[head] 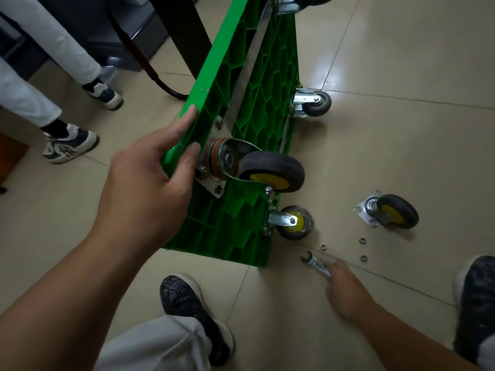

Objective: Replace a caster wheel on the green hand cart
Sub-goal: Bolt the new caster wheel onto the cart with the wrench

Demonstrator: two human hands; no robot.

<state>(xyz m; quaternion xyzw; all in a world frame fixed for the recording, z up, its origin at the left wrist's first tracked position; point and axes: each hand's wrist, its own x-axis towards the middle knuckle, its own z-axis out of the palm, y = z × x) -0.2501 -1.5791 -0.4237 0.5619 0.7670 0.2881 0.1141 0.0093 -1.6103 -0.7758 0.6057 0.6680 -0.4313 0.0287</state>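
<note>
Head view: the green hand cart [249, 103] is tipped on its side on the floor, with the left hand [150, 180] curled round its rim next to the mounted caster [257, 170]. The right hand [345, 287] pinches the wrench [312, 262] on the tiles, near the loose caster [388, 211] and washers [362, 240]. I'd brace the cart firmly and seat the wrench square on each nut.

Green cart [249, 103] stood on edge, walled off floor centre. Right of it: loose caster [388, 211], washers [362, 240], wrench [312, 261] scattered on tiles [401, 116]; open tile farther right. Left: bystander's shoes [69, 145] near cart. Own shoes [187, 298] flanked near floor.
</note>
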